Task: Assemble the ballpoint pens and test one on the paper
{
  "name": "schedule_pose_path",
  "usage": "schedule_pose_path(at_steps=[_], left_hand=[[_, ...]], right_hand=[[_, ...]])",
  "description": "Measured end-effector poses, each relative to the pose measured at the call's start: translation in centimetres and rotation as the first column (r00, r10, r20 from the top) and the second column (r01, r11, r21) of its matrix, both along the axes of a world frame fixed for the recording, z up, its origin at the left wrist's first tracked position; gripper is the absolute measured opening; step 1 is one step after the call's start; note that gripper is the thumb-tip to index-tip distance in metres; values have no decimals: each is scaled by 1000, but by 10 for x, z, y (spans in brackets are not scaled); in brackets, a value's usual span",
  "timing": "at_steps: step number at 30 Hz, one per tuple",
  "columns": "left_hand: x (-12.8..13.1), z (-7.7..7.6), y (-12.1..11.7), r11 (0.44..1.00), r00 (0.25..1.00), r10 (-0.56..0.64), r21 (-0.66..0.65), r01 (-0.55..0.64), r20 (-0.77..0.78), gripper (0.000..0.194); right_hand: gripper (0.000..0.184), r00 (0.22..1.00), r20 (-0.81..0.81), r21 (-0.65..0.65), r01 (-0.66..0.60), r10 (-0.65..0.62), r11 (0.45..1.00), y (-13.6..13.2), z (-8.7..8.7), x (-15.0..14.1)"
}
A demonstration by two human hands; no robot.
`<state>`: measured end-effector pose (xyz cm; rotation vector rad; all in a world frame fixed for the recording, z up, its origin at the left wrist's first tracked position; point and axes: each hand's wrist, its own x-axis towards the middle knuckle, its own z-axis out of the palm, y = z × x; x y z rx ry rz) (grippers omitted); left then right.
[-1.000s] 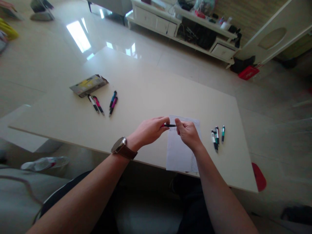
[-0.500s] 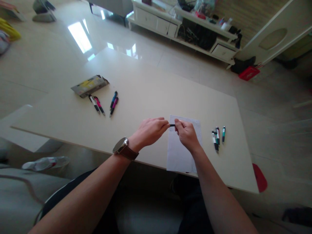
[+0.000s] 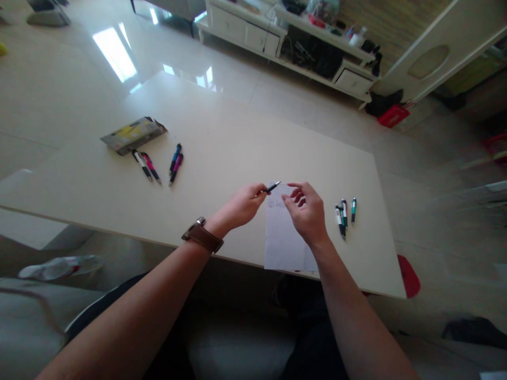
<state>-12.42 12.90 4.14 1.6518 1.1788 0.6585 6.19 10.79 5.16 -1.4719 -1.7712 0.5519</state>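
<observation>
My left hand is closed on a dark pen, whose pale tip points up and to the right. The rest of its barrel is hidden in my fingers. Just right of that tip, my right hand is open, thumb and fingers apart and nothing between them. Below both hands lies a white sheet of paper with faint lines or writing near its top. Several pens with white, red and teal parts rest on the table to the right of my right hand.
On the table's left side are a grey and yellow box, a white pen, a pink pen, a blue pen and a purple pen. A white cabinet stands beyond. Down at the left lies a plastic bottle.
My right hand has let go of the pen and opened, drawing slightly away. The pen in my left hand now tilts up with its tip showing. The whole view has shifted a little.
</observation>
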Motion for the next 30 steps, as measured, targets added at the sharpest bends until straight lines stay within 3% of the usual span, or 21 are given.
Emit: schedule_pose_path(at_steps=[3,5,7,9,11,13,14,16,18,21,24,30], left_hand=[[4,1,-2,956,972,2,-285,67,234,24],[4,6,-3,913,946,3,-387,129,324,30],[4,10,-2,881,922,1,-436,182,387,28],[4,9,2,889,926,3,-426,171,379,30],[7,3,3,948,979,-35,-303,96,200,28],[14,-10,-4,993,986,-107,-63,99,-129,18],[20,-17,-10,983,947,-151,60,174,-284,16],[34,-31,-28,915,846,-263,158,371,-464,22],[48,-42,-47,841,778,-342,198,504,-527,42],[65,-47,-67,793,705,-372,188,579,-604,55],[76,-44,-80,793,672,-361,167,587,-647,48],[94,-54,-111,816,639,-294,162,555,-711,42]], right_hand=[[40,966,143,-63,-210,217,976,-6,-5,3],[31,934,189,-129,-283,304,950,-7,-8,5],[12,933,217,-152,-259,288,954,-4,-9,8],[27,955,192,-171,-195,227,966,3,-9,13],[42,982,113,-194,-125,148,973,11,-10,21],[44,998,3,-185,-62,64,981,18,-12,27],[40,997,-69,-177,-34,22,984,21,-14,29],[31,966,-255,-206,-3,-51,978,25,-17,32],[36,884,-453,-289,-25,-114,957,26,-18,32],[54,746,-652,-387,-174,-135,905,23,-14,33],[57,667,-733,-401,-269,-131,876,16,-10,36],[56,606,-775,-379,-223,-177,898,0,-21,32]])
